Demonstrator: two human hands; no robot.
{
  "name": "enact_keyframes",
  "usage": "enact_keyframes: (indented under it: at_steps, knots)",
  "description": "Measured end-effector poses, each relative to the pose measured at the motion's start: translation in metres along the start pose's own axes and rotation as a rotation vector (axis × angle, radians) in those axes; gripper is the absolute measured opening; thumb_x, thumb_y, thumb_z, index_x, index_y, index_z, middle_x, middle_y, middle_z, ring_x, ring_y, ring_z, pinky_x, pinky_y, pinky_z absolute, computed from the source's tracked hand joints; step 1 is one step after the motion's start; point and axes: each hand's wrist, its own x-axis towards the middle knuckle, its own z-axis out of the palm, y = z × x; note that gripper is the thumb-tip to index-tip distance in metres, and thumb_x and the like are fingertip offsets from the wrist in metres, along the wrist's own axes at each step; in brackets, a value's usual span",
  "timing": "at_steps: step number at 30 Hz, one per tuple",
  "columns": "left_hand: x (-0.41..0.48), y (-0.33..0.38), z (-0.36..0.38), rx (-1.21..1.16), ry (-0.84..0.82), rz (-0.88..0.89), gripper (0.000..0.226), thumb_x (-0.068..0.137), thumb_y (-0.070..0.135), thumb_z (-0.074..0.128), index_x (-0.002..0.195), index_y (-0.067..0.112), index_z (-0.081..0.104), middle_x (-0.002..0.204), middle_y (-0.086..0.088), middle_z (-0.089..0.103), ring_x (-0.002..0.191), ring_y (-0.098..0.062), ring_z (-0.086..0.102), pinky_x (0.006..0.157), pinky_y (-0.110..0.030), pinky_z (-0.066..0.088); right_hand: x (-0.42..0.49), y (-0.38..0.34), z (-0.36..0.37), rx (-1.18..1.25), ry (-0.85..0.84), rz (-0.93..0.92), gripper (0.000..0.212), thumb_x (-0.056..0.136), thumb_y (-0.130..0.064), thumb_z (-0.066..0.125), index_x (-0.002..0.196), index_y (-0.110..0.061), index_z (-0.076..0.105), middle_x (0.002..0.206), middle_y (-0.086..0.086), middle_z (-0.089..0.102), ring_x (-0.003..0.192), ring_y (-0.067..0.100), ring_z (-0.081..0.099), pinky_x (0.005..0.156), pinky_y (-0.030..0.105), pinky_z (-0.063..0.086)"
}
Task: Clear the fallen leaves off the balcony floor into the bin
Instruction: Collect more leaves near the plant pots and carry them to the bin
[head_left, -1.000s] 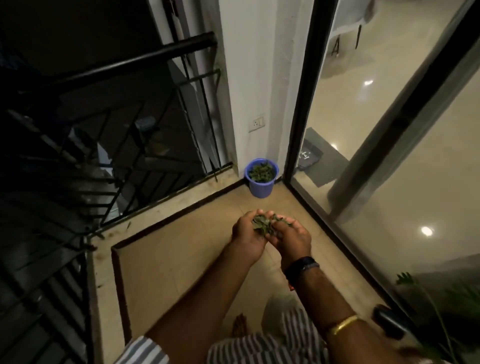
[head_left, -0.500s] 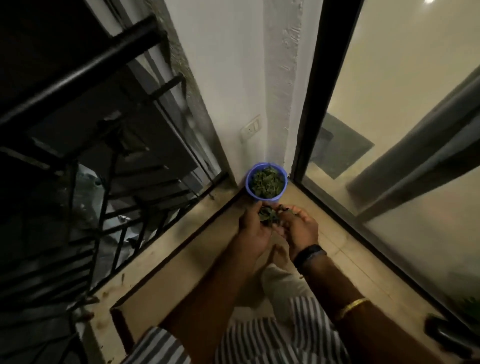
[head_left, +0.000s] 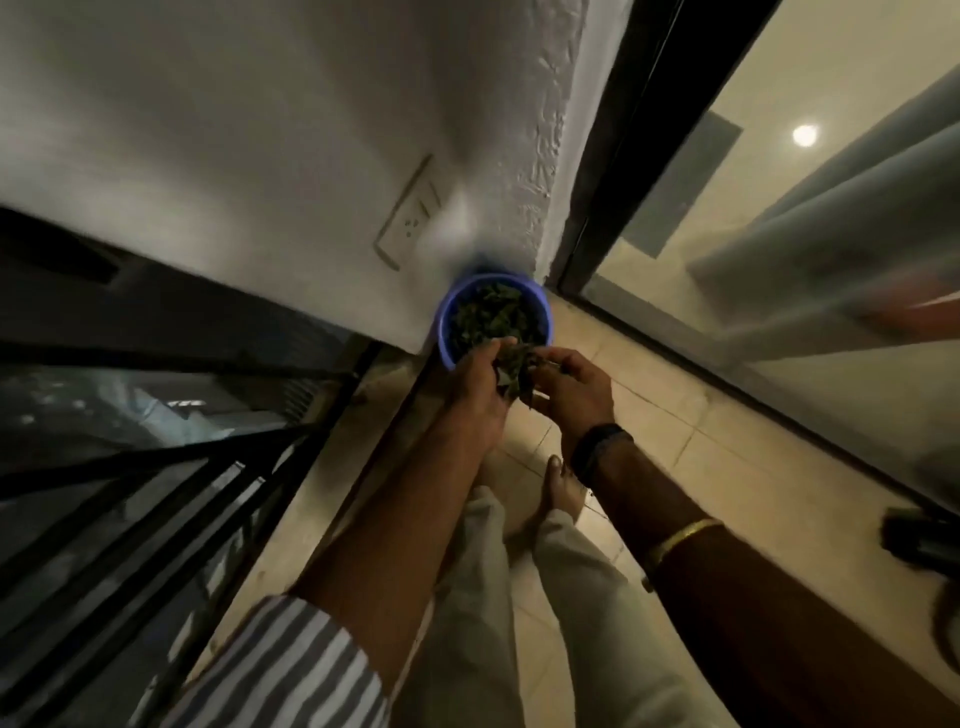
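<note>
A round blue bin (head_left: 444, 325) stands in the balcony corner against the white wall, with dark green leaves (head_left: 488, 314) piled inside. My left hand (head_left: 480, 384) and my right hand (head_left: 571, 387) are cupped together just at the bin's near rim. Between them they hold a bunch of dark leaves (head_left: 514, 371), which hangs over the rim's edge. Both hands curl round the bunch. My right wrist wears a dark band and a gold bangle.
A black metal railing (head_left: 156, 467) runs along the left. A black-framed glass door (head_left: 675, 182) lines the right side. A wall socket (head_left: 410, 213) sits above the bin. My bare foot (head_left: 558, 488) stands on the beige tiles, and a dark object (head_left: 919, 540) lies at far right.
I have walked up to the corner; the bin is now right below my hands. Both hands carried the leaf bunch forward until it reached the bin's rim.
</note>
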Motion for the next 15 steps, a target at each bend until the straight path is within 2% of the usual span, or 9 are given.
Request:
enact_keyframes:
  at_steps: [2, 4, 6, 8, 9, 10, 11, 13, 15]
  knots:
    - [0.051, 0.003, 0.001, 0.073, 0.001, -0.031, 0.047, 0.091, 0.026, 0.062, 0.133, 0.006, 0.053, 0.117, -0.018, 0.065, 0.105, -0.031, 0.065, 0.083, -0.043, 0.059, 0.044, 0.012, 0.011, -0.010, 0.045, 0.009, 0.021, 0.090, 0.004, 0.058, 0.094, -0.012, 0.071, 0.099, 0.014, 0.072, 0.094, 0.031, 0.068, 0.085, 0.046, 0.060]
    - [0.096, 0.008, 0.000, 0.139, 0.013, -0.044, 0.075, 0.075, 0.037, 0.075, 0.140, 0.011, 0.048, 0.125, -0.019, 0.062, 0.110, -0.036, 0.063, 0.082, -0.050, 0.059, 0.092, 0.023, 0.022, -0.016, 0.083, 0.030, 0.021, 0.089, 0.002, 0.058, 0.096, -0.013, 0.072, 0.097, 0.009, 0.070, 0.094, 0.027, 0.067, 0.088, 0.045, 0.059]
    - [0.162, 0.001, -0.010, 0.198, 0.036, -0.065, 0.099, 0.058, 0.052, 0.085, 0.143, 0.022, 0.044, 0.129, -0.018, 0.058, 0.112, -0.039, 0.060, 0.079, -0.055, 0.058, 0.137, 0.035, 0.027, -0.047, 0.084, 0.055, 0.025, 0.089, -0.002, 0.061, 0.107, -0.016, 0.072, 0.103, 0.005, 0.068, 0.100, 0.025, 0.065, 0.093, 0.045, 0.057]
    - [0.205, 0.000, -0.022, 0.211, 0.024, -0.125, 0.122, 0.034, 0.069, 0.088, 0.142, 0.032, 0.044, 0.135, -0.014, 0.054, 0.116, -0.040, 0.056, 0.087, -0.058, 0.053, 0.170, 0.046, 0.030, -0.114, 0.065, 0.061, 0.036, 0.089, -0.002, 0.061, 0.122, -0.014, 0.066, 0.106, 0.003, 0.065, 0.101, 0.023, 0.063, 0.095, 0.043, 0.056]
    - [0.209, 0.005, -0.025, 0.205, 0.032, -0.145, 0.125, 0.030, 0.074, 0.086, 0.142, 0.035, 0.044, 0.139, -0.012, 0.052, 0.118, -0.039, 0.055, 0.093, -0.058, 0.050, 0.182, 0.050, 0.030, -0.124, 0.090, 0.057, 0.039, 0.089, -0.002, 0.060, 0.124, -0.015, 0.065, 0.107, 0.004, 0.064, 0.102, 0.024, 0.062, 0.095, 0.041, 0.055]
    - [0.200, 0.011, -0.023, 0.212, 0.040, -0.131, 0.119, 0.039, 0.076, 0.082, 0.143, 0.034, 0.043, 0.143, -0.010, 0.050, 0.122, -0.038, 0.053, 0.098, -0.055, 0.047, 0.189, 0.053, 0.030, -0.111, 0.135, 0.051, 0.039, 0.088, -0.001, 0.059, 0.123, -0.017, 0.066, 0.110, 0.006, 0.064, 0.104, 0.026, 0.061, 0.094, 0.040, 0.054]
    - [0.184, 0.017, -0.022, 0.200, 0.037, -0.120, 0.103, 0.060, 0.072, 0.076, 0.147, 0.031, 0.040, 0.147, -0.010, 0.046, 0.128, -0.037, 0.049, 0.103, -0.052, 0.044, 0.191, 0.055, 0.029, -0.083, 0.175, 0.045, 0.039, 0.087, -0.002, 0.059, 0.120, -0.018, 0.068, 0.114, 0.008, 0.065, 0.107, 0.028, 0.061, 0.094, 0.039, 0.054]
    - [0.152, 0.028, -0.015, 0.139, 0.022, -0.103, 0.071, 0.094, 0.050, 0.056, 0.153, 0.020, 0.031, 0.154, -0.013, 0.036, 0.139, -0.035, 0.038, 0.110, -0.046, 0.037, 0.182, 0.056, 0.027, -0.046, 0.221, 0.035, 0.031, 0.085, -0.005, 0.061, 0.106, -0.024, 0.071, 0.113, 0.010, 0.068, 0.107, 0.031, 0.064, 0.095, 0.044, 0.056]
    - [0.130, 0.032, -0.011, 0.056, -0.022, -0.138, 0.059, 0.104, 0.038, 0.042, 0.154, 0.011, 0.028, 0.158, -0.016, 0.031, 0.145, -0.034, 0.031, 0.118, -0.046, 0.028, 0.156, 0.046, 0.025, -0.017, 0.243, 0.029, 0.026, 0.086, -0.004, 0.061, 0.091, -0.028, 0.071, 0.101, 0.009, 0.070, 0.099, 0.031, 0.067, 0.090, 0.046, 0.058]
